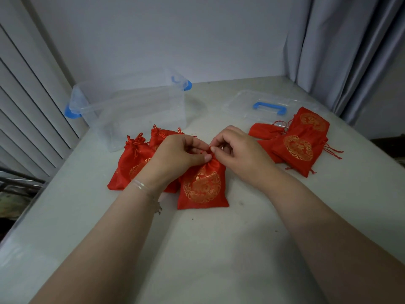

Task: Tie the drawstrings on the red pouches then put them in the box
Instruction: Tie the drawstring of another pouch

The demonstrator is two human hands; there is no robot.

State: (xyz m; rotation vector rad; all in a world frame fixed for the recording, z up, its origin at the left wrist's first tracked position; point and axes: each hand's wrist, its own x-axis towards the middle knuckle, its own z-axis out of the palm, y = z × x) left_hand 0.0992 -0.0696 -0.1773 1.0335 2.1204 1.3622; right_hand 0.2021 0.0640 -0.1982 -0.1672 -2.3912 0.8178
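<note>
A red pouch with a gold round pattern (202,187) lies on the table in front of me, its neck gathered. My left hand (175,156) and my right hand (238,150) both pinch its red drawstring (210,149) at the neck. To the left lie red pouches with knotted tops (133,159). A pile of flat red pouches with loose strings (300,143) lies to the right. The clear plastic box with blue latches (140,110) stands open behind the left group.
The box's clear lid with a blue handle (269,106) lies at the back right. The white table (219,249) ends at a shuttered panel on the left and a grey curtain (341,51) on the right.
</note>
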